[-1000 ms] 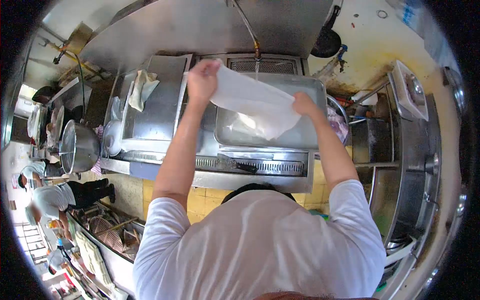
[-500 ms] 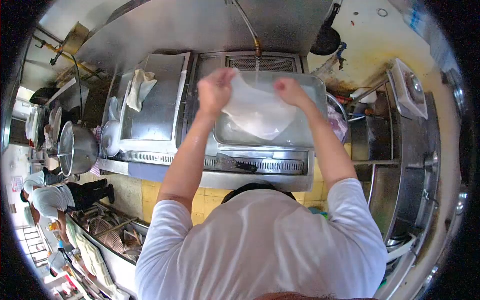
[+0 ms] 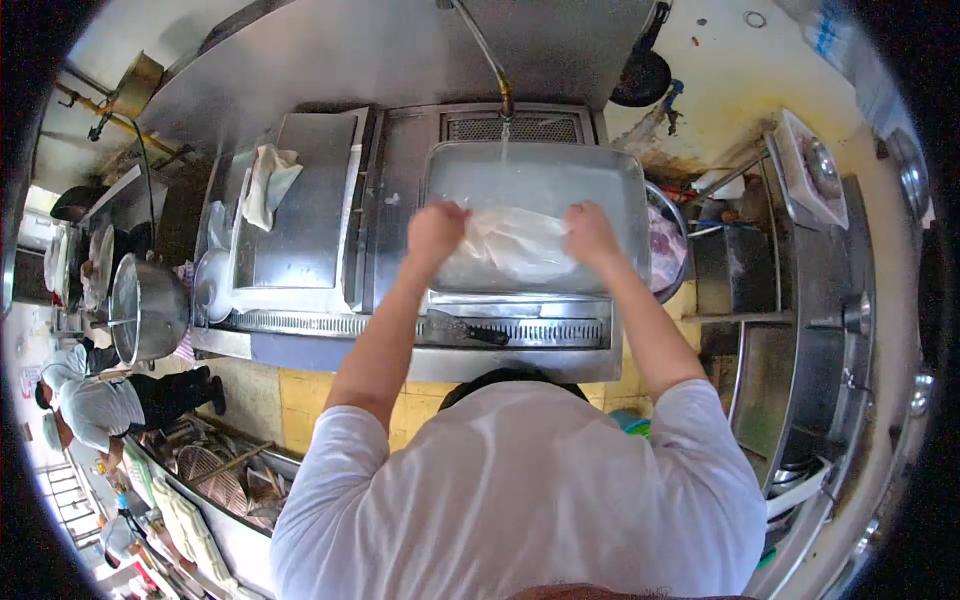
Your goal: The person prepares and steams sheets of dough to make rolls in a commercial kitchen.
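Note:
A wet white cloth [image 3: 515, 243] stretches between my two hands, low in a large rectangular tray of water [image 3: 532, 175]. My left hand [image 3: 437, 230] grips the cloth's left edge, its fingers closed near the tray's left rim. On the opposite edge my right hand [image 3: 590, 233] is closed on the cloth too. The middle of the cloth sags in folds into the water. Behind it, a tap [image 3: 506, 98] runs a thin stream into the far side of the tray.
Another off-white cloth [image 3: 270, 185] lies on the steel counter at left. A dark-handled utensil [image 3: 470, 330] rests on the front ledge. Right of the tray stands a bowl of pinkish meat [image 3: 665, 245]. A large pot [image 3: 150, 308] and people [image 3: 105, 400] are at far left.
Both hands have come down and toward me with the cloth. It was lifted at an angle, left corner high; now it lies lower and more level in the tray.

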`<state>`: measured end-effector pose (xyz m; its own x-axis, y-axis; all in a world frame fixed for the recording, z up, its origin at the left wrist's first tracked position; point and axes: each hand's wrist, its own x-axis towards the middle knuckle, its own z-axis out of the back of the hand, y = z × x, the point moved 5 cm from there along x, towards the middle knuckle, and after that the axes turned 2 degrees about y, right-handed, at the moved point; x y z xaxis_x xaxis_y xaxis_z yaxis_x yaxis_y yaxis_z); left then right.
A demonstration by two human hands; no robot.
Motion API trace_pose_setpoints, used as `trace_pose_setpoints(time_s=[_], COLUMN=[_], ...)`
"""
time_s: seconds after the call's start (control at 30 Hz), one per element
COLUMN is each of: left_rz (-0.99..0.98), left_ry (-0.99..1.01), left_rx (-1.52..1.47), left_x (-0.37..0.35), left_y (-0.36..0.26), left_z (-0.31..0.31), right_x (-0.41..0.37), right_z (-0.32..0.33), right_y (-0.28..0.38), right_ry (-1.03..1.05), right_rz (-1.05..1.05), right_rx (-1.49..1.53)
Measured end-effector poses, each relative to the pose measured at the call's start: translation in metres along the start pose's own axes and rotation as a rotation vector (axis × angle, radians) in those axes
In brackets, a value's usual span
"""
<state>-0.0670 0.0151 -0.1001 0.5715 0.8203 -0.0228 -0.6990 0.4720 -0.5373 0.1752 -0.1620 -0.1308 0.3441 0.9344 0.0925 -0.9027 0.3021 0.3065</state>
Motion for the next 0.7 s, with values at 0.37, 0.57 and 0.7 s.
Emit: trace_pose_setpoints(time_s=[0.37, 0.57, 0.7], left_rz=[-0.352, -0.391, -0.117], left_ry=[-0.077, -0.437, -0.62], left_rx=[-0.357, -0.528, -0.554], left_x=[0.063, 0.076, 0.077], left_y=[-0.112, -0.109, -0.035], left_z=[-0.002, 0.085, 0.13], right_x=[0.086, 0.086, 0.03], right_z=[0.043, 0.053, -0.016], right_y=[0.03, 0.073, -0.028], right_ry=[-0.002, 0.285, 0.445], right_rz=[-0.111, -0.134, 0.02], right_rx=[0.584, 0.555, 0.071])
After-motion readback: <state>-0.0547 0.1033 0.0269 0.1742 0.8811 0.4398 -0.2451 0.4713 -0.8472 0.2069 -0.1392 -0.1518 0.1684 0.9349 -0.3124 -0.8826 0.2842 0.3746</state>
